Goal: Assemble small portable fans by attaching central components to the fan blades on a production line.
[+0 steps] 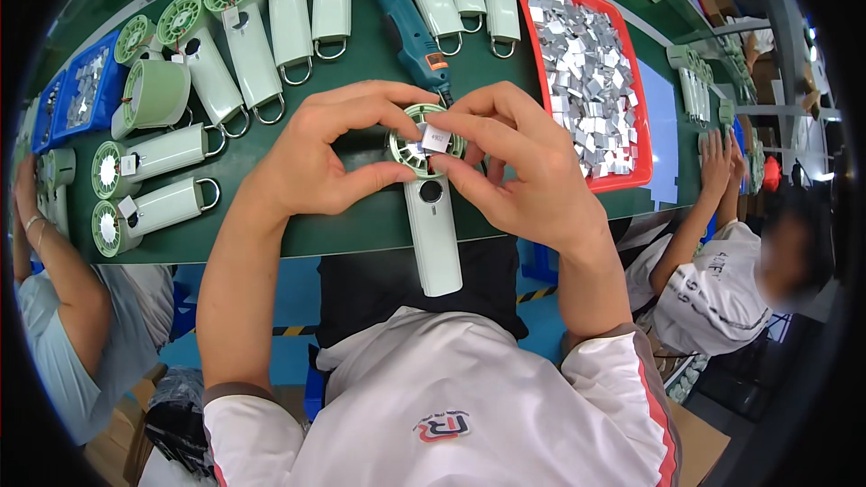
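A pale green handheld fan [435, 248] lies at the near edge of the green table, its round open head away from me and its handle jutting past the edge toward my body. My left hand [325, 144] grips the left rim of the head between thumb and fingers. On the other side, my right hand [532, 153] is closed with thumb and fingers at a small white square tag [436, 138] over the head's opening. A bit of red shows by the right thumb. Just beyond the fan head, the tip of a teal electric screwdriver [406, 22] points toward me.
Several similar fans [248, 54] line the table's back and left, many with metal loops. A red tray [646, 126] of small silvery pieces stands at right. Blue bins [110, 43] sit far left. Co-workers flank me, one at left [77, 298], another at right [713, 280].
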`<state>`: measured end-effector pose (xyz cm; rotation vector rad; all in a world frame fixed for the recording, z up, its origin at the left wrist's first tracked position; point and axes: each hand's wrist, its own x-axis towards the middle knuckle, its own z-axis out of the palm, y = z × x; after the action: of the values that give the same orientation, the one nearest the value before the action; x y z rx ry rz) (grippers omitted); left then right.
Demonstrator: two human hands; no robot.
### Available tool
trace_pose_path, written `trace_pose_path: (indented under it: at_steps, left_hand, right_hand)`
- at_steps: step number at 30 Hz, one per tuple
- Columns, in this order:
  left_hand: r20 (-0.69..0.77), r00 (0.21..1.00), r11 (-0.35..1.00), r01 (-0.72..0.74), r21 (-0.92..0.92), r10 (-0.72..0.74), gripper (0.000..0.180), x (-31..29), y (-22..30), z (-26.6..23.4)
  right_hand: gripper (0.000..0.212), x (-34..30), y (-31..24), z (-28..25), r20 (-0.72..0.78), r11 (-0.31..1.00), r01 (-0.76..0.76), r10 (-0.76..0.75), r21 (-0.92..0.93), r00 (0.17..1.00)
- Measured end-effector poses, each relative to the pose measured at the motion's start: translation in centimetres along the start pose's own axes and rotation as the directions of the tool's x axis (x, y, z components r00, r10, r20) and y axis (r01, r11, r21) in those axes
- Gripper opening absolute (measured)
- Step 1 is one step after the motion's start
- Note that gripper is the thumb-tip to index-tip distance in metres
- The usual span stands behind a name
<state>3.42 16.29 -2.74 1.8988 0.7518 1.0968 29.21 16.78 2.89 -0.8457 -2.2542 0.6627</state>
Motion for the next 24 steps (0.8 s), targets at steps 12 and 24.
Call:
trace_pose_path:
  at_steps: [12, 24]
  left_hand:
    - [0.012, 1.0, 1.0, -0.024, 0.02, 0.024, 0.035, -0.2, -0.3, -0.1]
    - [-0.055, 0.998, 0.995, 0.006, -0.103, -0.011, 0.044, -0.2, -0.5, 0.4]
  right_hand:
    - [0.04, 0.1, 0.9, -0.2, 0.013, 0.989, 0.123, -0.122, -0.082, 0.992]
    - [0.035, 0.6, 1.2, -0.4, 0.084, 0.985, 0.159, -0.154, -0.063, 0.985]
